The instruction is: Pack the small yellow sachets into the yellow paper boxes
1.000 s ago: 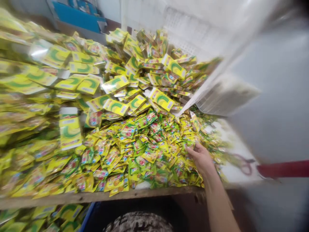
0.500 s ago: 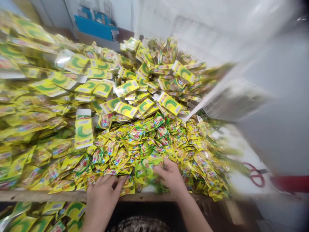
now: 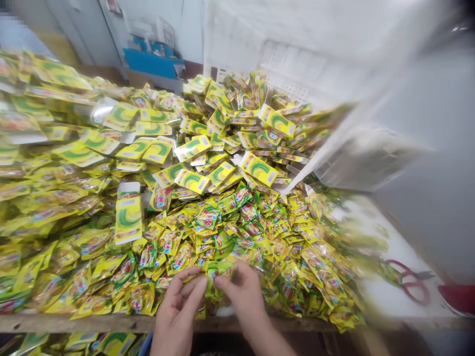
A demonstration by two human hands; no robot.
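Wood-edged bench [image 3: 89, 324] fills my head view, blue unit [image 3: 148, 63] at the back, pale wall [image 3: 434, 148] on the right, soft with blur. Bench is heaped: yellow-green cartons [image 3: 191, 180] piled along the rear and left, loose foil sachets [image 3: 297, 232] spread in front of them right up to the edge. White perforated crate [image 3: 293, 62] stands behind the heap; a white sheet [image 3: 315, 153] slants down at its right side. Both hands are low and central, close together over the front edge of the sachets. Right hand [image 3: 245, 294]: thumb and fingers pinched on a green sachet [image 3: 225, 268], which sits between the two hands just above the pile. Left hand [image 3: 180, 306]: fingers curled, thumb tip next to that same sachet; can't tell from my feed if it's gripping or just alongside. One carton [image 3: 128, 220] with its white flap up lies left of the hands, on the sachets. Red-handled scissors [image 3: 411, 275] rest on the white surface at far right, near a red object [image 3: 458, 296]. More yellow-green packs [image 3: 81, 343] show below the bench, lower left.
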